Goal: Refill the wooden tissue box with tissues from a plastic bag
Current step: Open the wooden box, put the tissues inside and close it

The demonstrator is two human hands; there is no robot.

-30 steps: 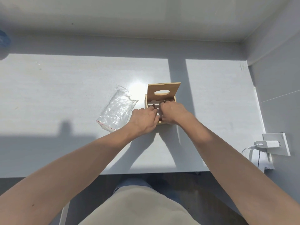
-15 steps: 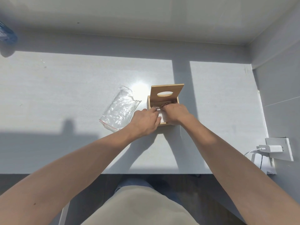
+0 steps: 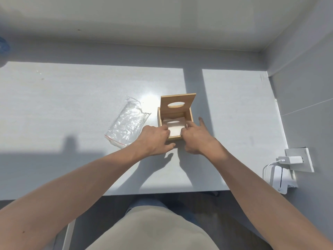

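Note:
A small wooden tissue box [image 3: 190,116] stands near the middle of the white table, its lid [image 3: 177,103] with an oval hole tilted up at the back. White tissues [image 3: 173,126] lie flat inside it. My left hand [image 3: 155,139] rests at the box's near left corner, fingertips curled over the front rim. My right hand [image 3: 195,136] is at the near right corner, index finger stretched along the right wall and thumb spread out. Left of the box lies a clear, flat plastic bag [image 3: 127,123] with a red seal strip.
The white table [image 3: 72,105] ends at a near edge just past my forearms. A grey wall runs along the right. A white charger [image 3: 290,160] sits in a wall socket at lower right, with a white device [image 3: 280,179] below it. Something blue [image 3: 3,48] shows at far left.
Both hands have drawn back out of the box's inside to its near corners, uncovering the tissues lying inside. The right fingers have spread. The box and bag stay where they were.

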